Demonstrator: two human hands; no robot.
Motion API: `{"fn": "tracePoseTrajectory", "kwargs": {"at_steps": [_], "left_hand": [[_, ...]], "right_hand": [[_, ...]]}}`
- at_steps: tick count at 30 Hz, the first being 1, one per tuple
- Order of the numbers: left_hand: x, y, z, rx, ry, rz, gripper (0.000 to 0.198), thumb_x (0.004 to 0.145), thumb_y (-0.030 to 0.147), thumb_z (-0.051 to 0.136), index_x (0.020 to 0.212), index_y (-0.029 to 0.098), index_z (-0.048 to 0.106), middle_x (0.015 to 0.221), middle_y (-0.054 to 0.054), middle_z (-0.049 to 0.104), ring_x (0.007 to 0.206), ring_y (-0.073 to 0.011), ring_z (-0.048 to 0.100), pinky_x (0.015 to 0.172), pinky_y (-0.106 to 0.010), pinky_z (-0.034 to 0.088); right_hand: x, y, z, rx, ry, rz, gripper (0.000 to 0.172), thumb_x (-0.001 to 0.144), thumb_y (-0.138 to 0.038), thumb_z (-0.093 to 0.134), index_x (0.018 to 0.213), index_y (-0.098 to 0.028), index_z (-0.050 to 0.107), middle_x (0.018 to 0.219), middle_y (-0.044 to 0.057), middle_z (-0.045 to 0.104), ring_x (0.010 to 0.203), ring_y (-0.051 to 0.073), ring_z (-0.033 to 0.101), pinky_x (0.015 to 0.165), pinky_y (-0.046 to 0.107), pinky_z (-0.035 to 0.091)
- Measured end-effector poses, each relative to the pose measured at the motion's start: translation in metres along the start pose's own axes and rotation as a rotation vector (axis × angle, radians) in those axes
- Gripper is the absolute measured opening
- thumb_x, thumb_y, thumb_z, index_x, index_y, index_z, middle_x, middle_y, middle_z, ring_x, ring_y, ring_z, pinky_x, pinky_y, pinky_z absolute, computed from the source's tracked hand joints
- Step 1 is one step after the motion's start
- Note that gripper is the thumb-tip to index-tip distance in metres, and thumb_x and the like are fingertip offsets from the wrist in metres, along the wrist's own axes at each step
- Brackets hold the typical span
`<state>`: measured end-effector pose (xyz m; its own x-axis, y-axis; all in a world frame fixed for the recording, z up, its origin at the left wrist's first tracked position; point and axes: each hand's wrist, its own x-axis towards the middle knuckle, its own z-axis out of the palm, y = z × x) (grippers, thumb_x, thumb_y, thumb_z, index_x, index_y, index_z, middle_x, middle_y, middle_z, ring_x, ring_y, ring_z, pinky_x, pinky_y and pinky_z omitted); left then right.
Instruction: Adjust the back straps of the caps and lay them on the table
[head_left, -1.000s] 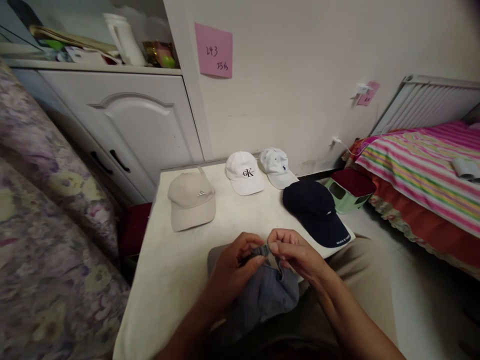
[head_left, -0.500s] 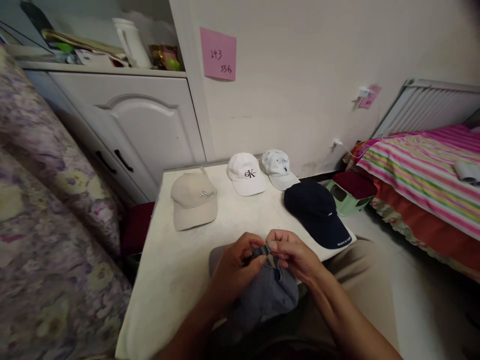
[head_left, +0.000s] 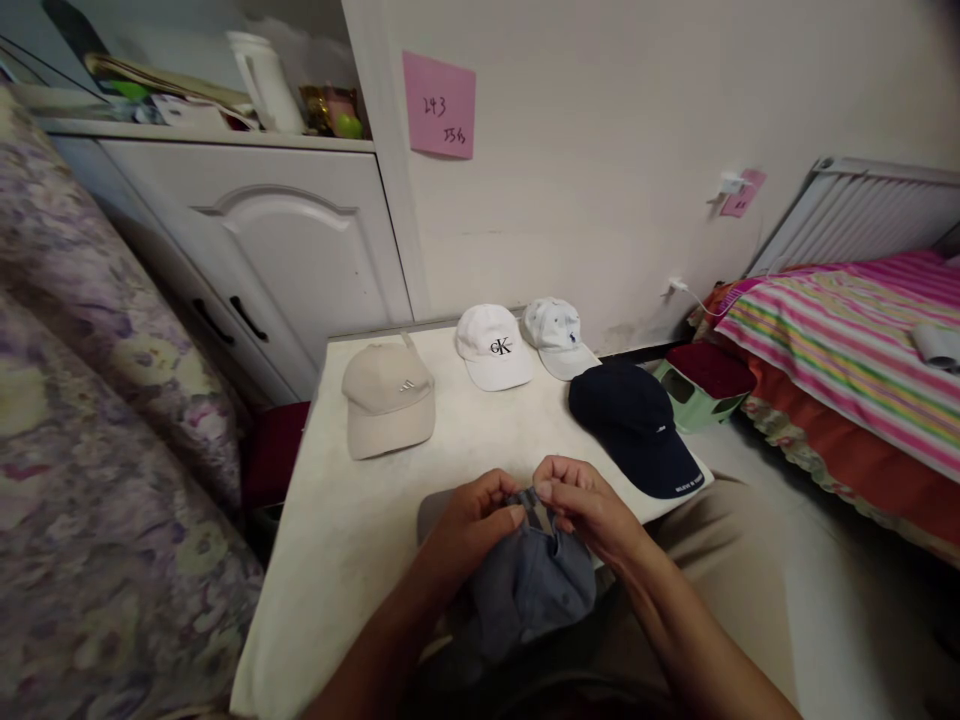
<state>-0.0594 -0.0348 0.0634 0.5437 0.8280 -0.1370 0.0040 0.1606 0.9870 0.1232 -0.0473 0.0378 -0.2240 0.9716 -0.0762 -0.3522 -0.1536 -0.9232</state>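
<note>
A grey-blue baseball cap (head_left: 551, 585) lies at the near edge of the table, its back strap turned up between my hands. My left hand (head_left: 480, 515) pinches the strap from the left, thumb on top. From the right, my right hand (head_left: 581, 500) grips the strap's other end between thumb and fingers. The cap's brim pokes out beyond my left hand. Farther off sit a beige cap (head_left: 386, 395), a white cap with black letters (head_left: 491, 345), a pale cap with a small dark emblem (head_left: 555, 335) and a navy cap (head_left: 630, 420).
The caps are on a cream-covered table (head_left: 322, 560). A floral curtain (head_left: 97, 450) hangs at the left, before a white cabinet (head_left: 277, 220). Beyond the table's right side are a green stool (head_left: 701, 390) and a bed with a striped cover (head_left: 847, 310).
My left hand has shifted slightly down and left, its fingers a little farther from the right hand. More of the strap and its opening shows between them. The other caps stay put.
</note>
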Motion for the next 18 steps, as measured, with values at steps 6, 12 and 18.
{"fn": "tracePoseTrajectory", "kwargs": {"at_steps": [6, 12, 18], "left_hand": [[0.0008, -0.001, 0.0037, 0.072, 0.076, 0.02, 0.014, 0.078, 0.029, 0.065, 0.078, 0.016, 0.06, 0.067, 0.001, 0.06, 0.064, -0.014, 0.05, 0.058, -0.024, 0.036], [0.0028, -0.0025, 0.0048, 0.145, 0.111, 0.026, 0.015, 0.078, 0.031, 0.064, 0.076, 0.017, 0.058, 0.066, 0.002, 0.056, 0.063, -0.014, 0.048, 0.057, -0.024, 0.035], [0.002, 0.005, 0.0051, 0.314, 0.053, 0.056, 0.015, 0.08, 0.03, 0.059, 0.072, 0.018, 0.057, 0.066, 0.003, 0.051, 0.064, -0.0137, 0.045, 0.059, -0.025, 0.033]], "right_hand": [[-0.0025, -0.0049, 0.0011, -0.193, -0.016, -0.025, 0.03, 0.074, -0.04, 0.077, 0.074, -0.016, 0.06, 0.055, -0.007, 0.047, 0.044, 0.005, 0.034, 0.042, 0.019, 0.025], [-0.003, -0.0078, 0.0004, -0.342, 0.001, -0.049, 0.031, 0.073, -0.041, 0.077, 0.072, -0.017, 0.057, 0.058, -0.007, 0.046, 0.051, 0.007, 0.035, 0.048, 0.021, 0.024], [-0.0014, -0.0079, -0.0054, -0.395, -0.036, -0.04, 0.03, 0.074, -0.04, 0.077, 0.072, -0.016, 0.059, 0.057, -0.007, 0.046, 0.051, 0.007, 0.035, 0.049, 0.021, 0.023]]}}
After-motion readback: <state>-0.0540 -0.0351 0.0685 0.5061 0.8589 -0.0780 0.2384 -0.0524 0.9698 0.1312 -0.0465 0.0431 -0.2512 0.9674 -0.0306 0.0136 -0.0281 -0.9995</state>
